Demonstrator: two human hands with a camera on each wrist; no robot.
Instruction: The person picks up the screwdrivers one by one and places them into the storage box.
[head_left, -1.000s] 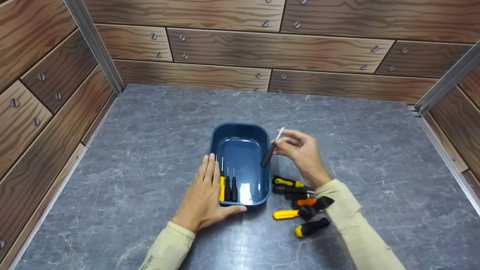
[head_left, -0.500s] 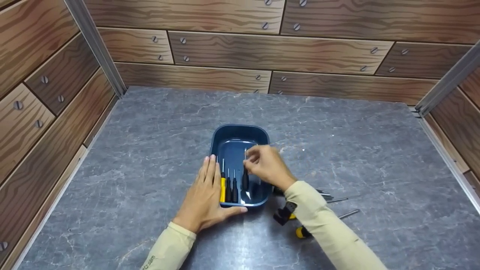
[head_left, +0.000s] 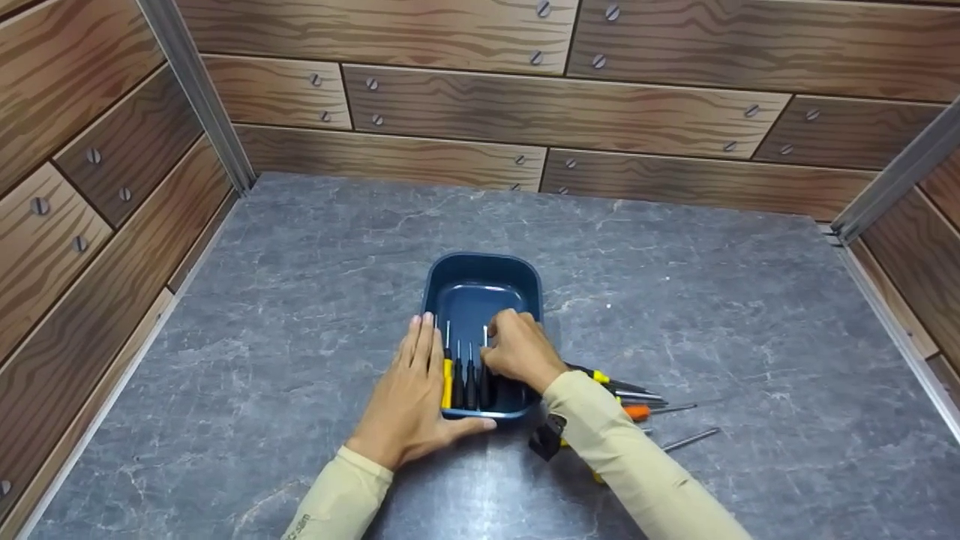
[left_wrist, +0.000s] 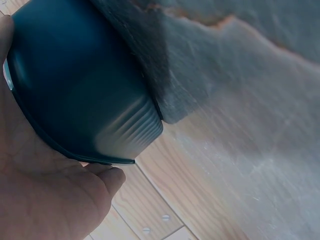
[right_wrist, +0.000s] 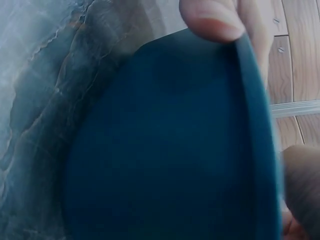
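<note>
A dark blue bin [head_left: 487, 268] stands mid-table. Inside it, lined up by the left wall, lie a yellow-handled screwdriver [head_left: 448, 384] and two slim black ones, such as this black screwdriver [head_left: 471, 388]. My left hand [head_left: 405, 390] rests along the bin's left side with straight fingers, its thumb stretched by the front wall; in the left wrist view its palm [left_wrist: 50, 200] lies at the rim. My right hand [head_left: 521, 352] reaches into the bin and pinches another dark-handled screwdriver [head_left: 484, 386] beside the others. Its fingers are partly hidden. The right wrist view mostly shows the bin's outer wall [right_wrist: 165, 140].
Right of the bin, partly under my right forearm, lies a pile of several screwdrivers, among them an orange-handled screwdriver [head_left: 637, 412] and a long steel shaft [head_left: 691, 439]. Wood-patterned walls [head_left: 450, 97] enclose the grey marbled table [head_left: 300, 300].
My right hand has carried the dark-handled screwdriver from the bin's right rim leftward and down into the bin, next to the black ones. The left hand has stayed in place.
</note>
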